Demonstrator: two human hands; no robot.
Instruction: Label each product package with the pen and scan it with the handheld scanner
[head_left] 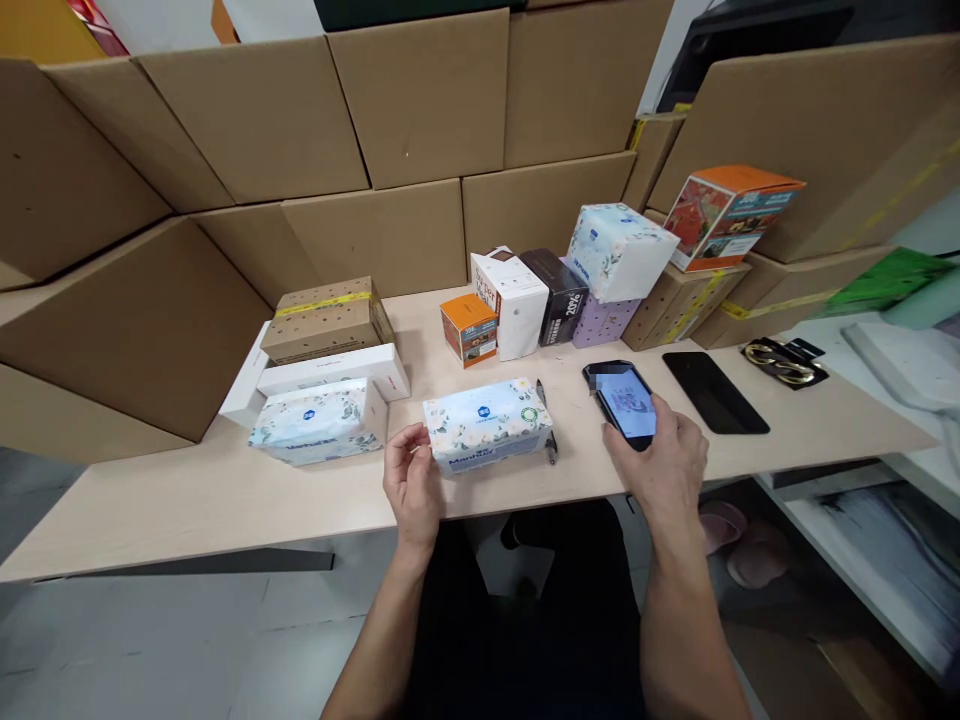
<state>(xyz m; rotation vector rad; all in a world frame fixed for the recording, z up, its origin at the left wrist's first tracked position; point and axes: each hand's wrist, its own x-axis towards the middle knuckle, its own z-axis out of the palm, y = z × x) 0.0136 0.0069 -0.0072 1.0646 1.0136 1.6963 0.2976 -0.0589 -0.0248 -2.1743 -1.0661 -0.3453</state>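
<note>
My left hand point(412, 484) is at the left end of a pack of tissues point(487, 420), its fingers curled and the thumb close to the fingertips, pinching at that end. White-blue with a flower print, the pack lies near the table's front edge. A dark pen point(551, 447) sticks out beside its right end. My right hand point(664, 455) grips the lower part of a smartphone point(627, 400) with a lit screen, thumb on one edge and fingers on the other. Right of it lies a second, dark-screened phone point(715, 392).
Left on the table point(315, 510) are another tissue pack point(319, 420), white boxes point(337, 370) and a taped carton point(326, 318). Behind stand a small orange box point(469, 330), a white box point(511, 305), a black box point(553, 297) and stacked packs. Large cardboard boxes point(375, 240) wall the back.
</note>
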